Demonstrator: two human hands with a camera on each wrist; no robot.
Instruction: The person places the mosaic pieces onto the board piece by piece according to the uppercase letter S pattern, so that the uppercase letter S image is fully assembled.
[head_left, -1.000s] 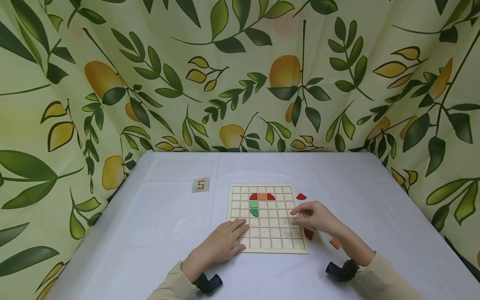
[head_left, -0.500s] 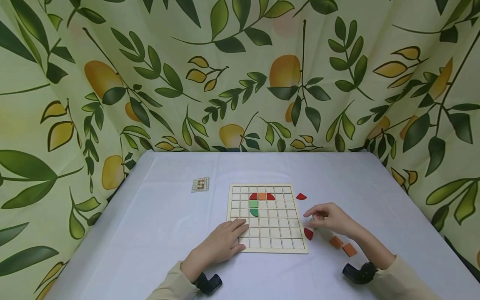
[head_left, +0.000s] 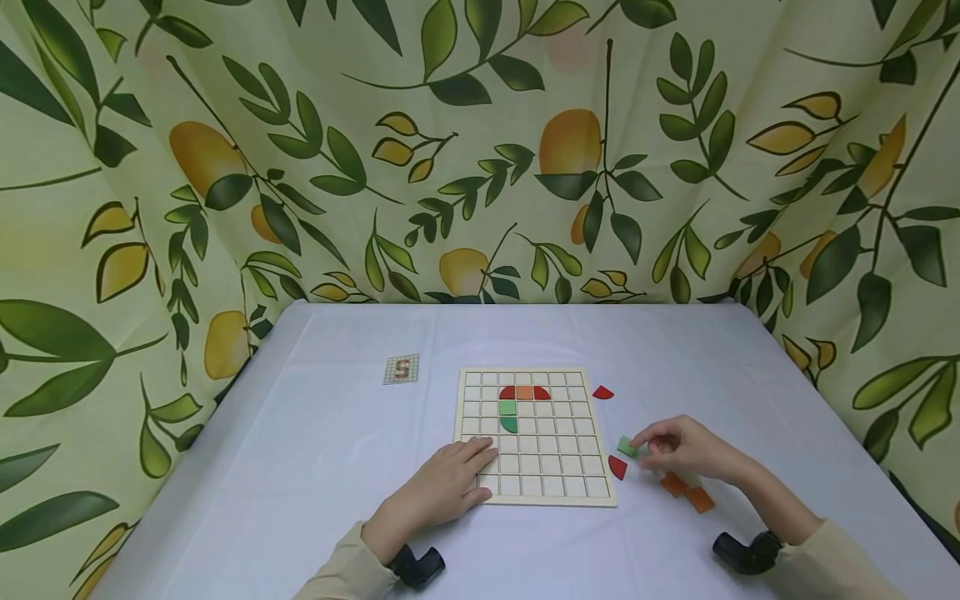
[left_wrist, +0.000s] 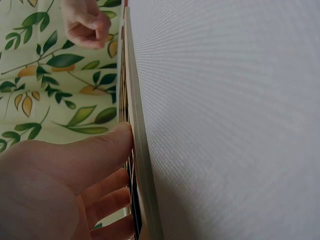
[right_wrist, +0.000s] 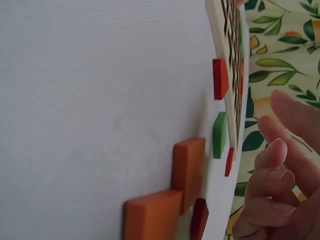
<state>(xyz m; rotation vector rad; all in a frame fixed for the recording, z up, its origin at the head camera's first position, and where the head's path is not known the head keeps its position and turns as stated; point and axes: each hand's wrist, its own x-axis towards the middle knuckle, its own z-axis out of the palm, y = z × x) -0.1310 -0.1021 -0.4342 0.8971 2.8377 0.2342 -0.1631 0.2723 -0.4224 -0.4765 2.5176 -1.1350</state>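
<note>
A wooden grid board [head_left: 555,492] lies on the table with red, orange and green tiles set in its upper left cells. My left hand [head_left: 450,479] rests on the board's left front part, fingers fairly straight, thumb at the front edge. To the right of the board my right hand [head_left: 690,450] hovers over loose tiles, fingers bent and apart. Beside its fingertips is a green tile [head_left: 627,447], which lies on the table in the right wrist view. No tile shows between those fingers. A dark red piece [right_wrist: 199,220] is also on the table, hidden from the head view.
Two orange tiles [head_left: 699,500] lie below my right hand. One red quarter-round tile [head_left: 617,467] sits by the board's right edge, another red tile [head_left: 603,392] farther back. A small pattern card [head_left: 401,369] lies at the back left. A leaf-print curtain [head_left: 480,167] hangs behind the table.
My right hand has moved off the board to the right and a little toward me. The green tile and both orange tiles have come into sight. My left hand has stayed put.
</note>
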